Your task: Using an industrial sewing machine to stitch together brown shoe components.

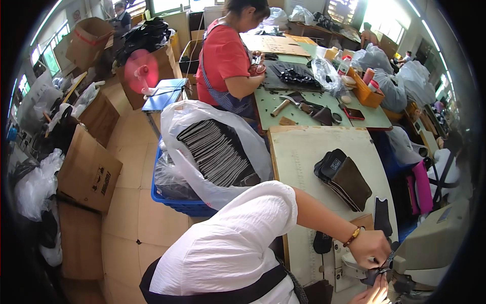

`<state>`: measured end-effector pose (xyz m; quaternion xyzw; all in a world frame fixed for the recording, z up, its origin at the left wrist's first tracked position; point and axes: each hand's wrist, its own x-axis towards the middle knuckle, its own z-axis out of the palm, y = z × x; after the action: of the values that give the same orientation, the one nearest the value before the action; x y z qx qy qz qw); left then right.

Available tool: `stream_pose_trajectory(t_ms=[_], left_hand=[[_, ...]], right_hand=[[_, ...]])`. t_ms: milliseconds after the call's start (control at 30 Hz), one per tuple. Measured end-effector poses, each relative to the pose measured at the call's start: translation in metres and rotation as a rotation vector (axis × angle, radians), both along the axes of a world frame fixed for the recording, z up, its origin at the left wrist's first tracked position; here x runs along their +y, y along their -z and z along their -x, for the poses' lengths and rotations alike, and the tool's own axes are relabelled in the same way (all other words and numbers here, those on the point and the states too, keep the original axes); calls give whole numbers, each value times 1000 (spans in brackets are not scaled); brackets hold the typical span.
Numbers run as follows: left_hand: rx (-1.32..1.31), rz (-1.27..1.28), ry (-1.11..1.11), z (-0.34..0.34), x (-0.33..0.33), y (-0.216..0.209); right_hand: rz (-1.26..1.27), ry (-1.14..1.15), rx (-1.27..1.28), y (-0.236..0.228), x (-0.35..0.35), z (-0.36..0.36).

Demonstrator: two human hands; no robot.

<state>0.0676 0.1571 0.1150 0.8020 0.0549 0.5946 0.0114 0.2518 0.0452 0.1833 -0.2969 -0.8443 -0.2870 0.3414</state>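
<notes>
Head view: both hands are working at a grey machine (430,248), left hand (371,247) and right hand (373,294) fingers pinching a dark leather piece (377,273); stacked pieces (344,180) are lying on the desk (304,152) beyond the fingers.

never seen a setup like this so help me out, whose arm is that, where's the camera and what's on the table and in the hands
The single picture comes from a wide fisheye camera worn on a person's head and looking down, which is why straight edges bend near the rim. The white sleeve and bare arm belong to the wearer. The left hand, with a bead bracelet at the wrist, and the right hand pinch a small dark piece at a pale grey machine, probably a sewing machine. On the cream worktable lies a fanned stack of dark cut pieces, with one flat dark cutout nearer the machine. Beside the table a blue crate holds a clear bag of more stacked pieces. Further back, another person in a red shirt works at a green-topped table.
</notes>
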Motion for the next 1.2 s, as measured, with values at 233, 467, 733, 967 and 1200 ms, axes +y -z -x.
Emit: stream_pose_trajectory(t_ms=[233,467,733,967,1200], left_hand=[[19,877,-260,-36,78,-30],[84,1126,-215,-40,95,-49],[-91,1067,-193,10,76,-68],[-198,1096,-145,117,24,-46],[-266,1113,-332,192,0,-25]], right_hand=[[-19,49,30,7,-4,-6],[13,117,-50,-5,-18,1],[50,-171,-26,3,-46,-6],[838,77,11,57,-66,-55],[924,409,-93,107,-73,-79]])
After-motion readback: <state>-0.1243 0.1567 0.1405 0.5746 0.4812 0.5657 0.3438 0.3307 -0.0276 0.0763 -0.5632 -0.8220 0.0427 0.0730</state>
